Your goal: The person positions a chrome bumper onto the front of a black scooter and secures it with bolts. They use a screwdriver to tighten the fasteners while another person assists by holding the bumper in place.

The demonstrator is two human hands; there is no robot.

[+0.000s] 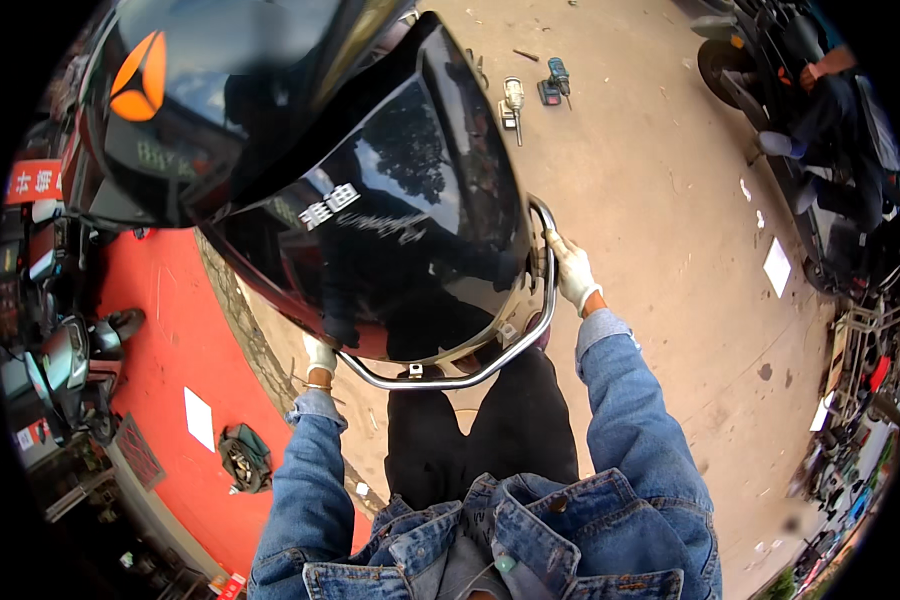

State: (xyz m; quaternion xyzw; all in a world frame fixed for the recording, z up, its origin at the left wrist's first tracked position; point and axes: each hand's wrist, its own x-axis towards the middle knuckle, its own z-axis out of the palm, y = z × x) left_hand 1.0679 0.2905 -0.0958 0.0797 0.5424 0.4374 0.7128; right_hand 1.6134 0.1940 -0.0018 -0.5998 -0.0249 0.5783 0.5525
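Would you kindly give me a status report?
Right grip closed on metal rail; left grip at other end, partly hidden. Rail skirts near end of black shell. Two drills on ground, away from rail.

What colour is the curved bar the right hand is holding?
Shiny silver. The curved bar shows best in the head view.
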